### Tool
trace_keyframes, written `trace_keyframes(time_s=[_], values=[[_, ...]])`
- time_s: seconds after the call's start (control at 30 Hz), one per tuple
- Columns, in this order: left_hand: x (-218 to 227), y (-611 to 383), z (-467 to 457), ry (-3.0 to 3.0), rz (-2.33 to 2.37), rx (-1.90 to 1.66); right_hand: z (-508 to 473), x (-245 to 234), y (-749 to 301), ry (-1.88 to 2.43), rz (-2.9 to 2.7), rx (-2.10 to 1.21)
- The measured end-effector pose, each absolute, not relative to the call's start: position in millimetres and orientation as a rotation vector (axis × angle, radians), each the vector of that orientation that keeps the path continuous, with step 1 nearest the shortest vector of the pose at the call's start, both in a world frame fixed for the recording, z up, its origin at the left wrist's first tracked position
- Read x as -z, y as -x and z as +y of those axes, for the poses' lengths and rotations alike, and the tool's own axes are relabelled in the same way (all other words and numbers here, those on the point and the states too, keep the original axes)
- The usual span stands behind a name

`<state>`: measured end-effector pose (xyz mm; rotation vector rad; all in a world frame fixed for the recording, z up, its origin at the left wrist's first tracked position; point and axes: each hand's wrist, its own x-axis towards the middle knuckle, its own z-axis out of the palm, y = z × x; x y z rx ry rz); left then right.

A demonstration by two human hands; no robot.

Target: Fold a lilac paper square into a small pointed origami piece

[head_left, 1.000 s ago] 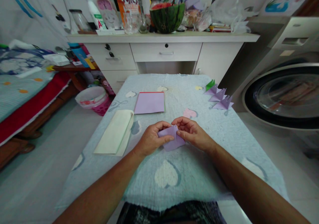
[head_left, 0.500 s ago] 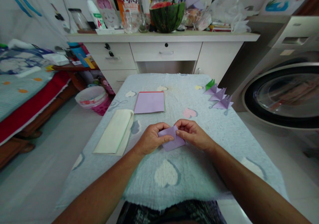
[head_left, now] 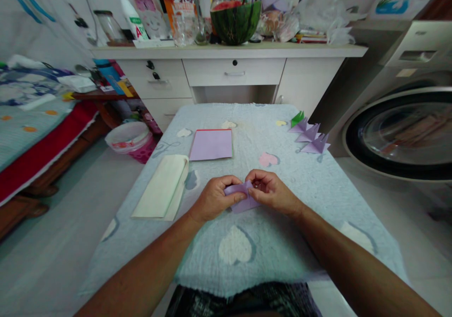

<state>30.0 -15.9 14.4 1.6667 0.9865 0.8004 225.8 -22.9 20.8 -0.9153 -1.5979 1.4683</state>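
Observation:
A small folded sheet of purple paper (head_left: 243,205) is held between my two hands, low over the near middle of the table. My left hand (head_left: 218,195) pinches its left side, thumb on top. At its upper right edge my right hand (head_left: 270,190) grips the paper between thumb and fingers. Part of the sheet is hidden behind the fingers. Beyond my hands lies a stack of square paper (head_left: 211,145), purple on top with a red edge showing. Several folded purple paper shapes (head_left: 310,137) stand in a row at the far right, with a green one (head_left: 297,118) behind them.
A folded cream cloth or paper (head_left: 160,187) lies left of my hands on the patterned tablecloth (head_left: 282,241). Behind the table stands a white cabinet (head_left: 235,72) bearing a cut watermelon (head_left: 236,23). A washing machine (head_left: 406,72) is at right, a pink bin (head_left: 130,138) at left.
The upper edge of the purple paper has bent over and its visible area has become smaller. My right fingers have shifted slightly left; both hands still hold the paper.

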Motion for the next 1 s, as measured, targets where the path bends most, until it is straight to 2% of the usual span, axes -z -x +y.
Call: trace_keyframes(time_s=[0.27,1.0], values=[[-17.8,-31.5,-17.9,-1.714,1.01,-0.793,-27.4,-24.8,-221.1,0.979,-1.66,-1.338],[-19.3,-33.6,-19.5,-1.789,0.998,-0.766,-27.0,-31.0,-228.7,0.993,-1.709,-1.281]])
